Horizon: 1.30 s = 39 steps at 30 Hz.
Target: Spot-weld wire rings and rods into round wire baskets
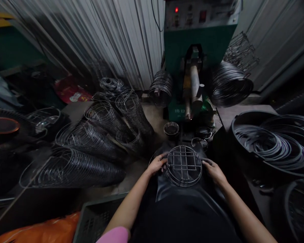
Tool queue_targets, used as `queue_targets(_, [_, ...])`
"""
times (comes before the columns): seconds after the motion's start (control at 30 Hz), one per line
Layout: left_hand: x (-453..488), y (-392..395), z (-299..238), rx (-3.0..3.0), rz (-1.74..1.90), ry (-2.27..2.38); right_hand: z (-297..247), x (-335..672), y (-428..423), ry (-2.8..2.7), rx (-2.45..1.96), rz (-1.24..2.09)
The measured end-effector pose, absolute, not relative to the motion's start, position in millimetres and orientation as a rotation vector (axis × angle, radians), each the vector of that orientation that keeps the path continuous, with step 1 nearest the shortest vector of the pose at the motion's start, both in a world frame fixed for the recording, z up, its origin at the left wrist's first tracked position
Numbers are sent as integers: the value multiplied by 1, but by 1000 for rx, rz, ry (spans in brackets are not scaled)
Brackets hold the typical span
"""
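Between my two hands, above my lap, is a round wire rack (184, 166) with crossed bars inside its ring; more rings seem stacked under it. My left hand (158, 163) grips the rack's left edge, its fingers curled at the rim. At the right edge my right hand (213, 171) pinches the rim with thumb and fingers. A dark apron (177, 195) spreads over my lap below the rack.
A green welding machine (176, 50) with a lit red lamp stands ahead. Wire ring stacks (81, 165) lean at left. Ring bundles (231, 84) hang beside the machine. At right, a black tub (239, 118) holds wire rings. A green crate (88, 206) sits at lower left.
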<state>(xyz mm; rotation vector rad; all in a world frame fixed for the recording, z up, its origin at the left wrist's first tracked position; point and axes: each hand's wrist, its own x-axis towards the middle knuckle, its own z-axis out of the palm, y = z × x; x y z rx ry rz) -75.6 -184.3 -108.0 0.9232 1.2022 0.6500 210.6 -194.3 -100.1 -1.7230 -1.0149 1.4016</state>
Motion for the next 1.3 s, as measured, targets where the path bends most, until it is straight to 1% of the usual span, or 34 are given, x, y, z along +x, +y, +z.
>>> queue_targets(0.1, [-72, -185, -105, 993, 598, 1266, -110, 213, -198, -1024, -1675, 1435])
queue_targets(0.23, [-68, -183, -101, 1045, 523, 1350, -119, 211, -195, -1039, -1585, 1360])
queue_targets(0.43, [-70, -180, -104, 1141, 442, 1378, -129, 213, -189, -1200, -1616, 1270])
queue_targets(0.7, [-78, -174, -112, 1223, 360, 1355, -131, 217, -184, -1361, -1640, 1228])
queue_targets(0.83, [-94, -176, -106, 1326, 387, 1187, -124, 219, -187, -1409, -1655, 1227])
queue_targets(0.97, [-103, -181, -99, 1411, 249, 1034, -119, 221, -194, -1411, -1666, 1287])
queue_targets(1.13, [-81, -197, -97, 1661, 102, 1366, -120, 220, -202, -1402, -1682, 1266])
queue_targets(1.3, [-59, -210, -96, 1701, -28, 1590, -128, 221, -204, -1419, -1717, 1206])
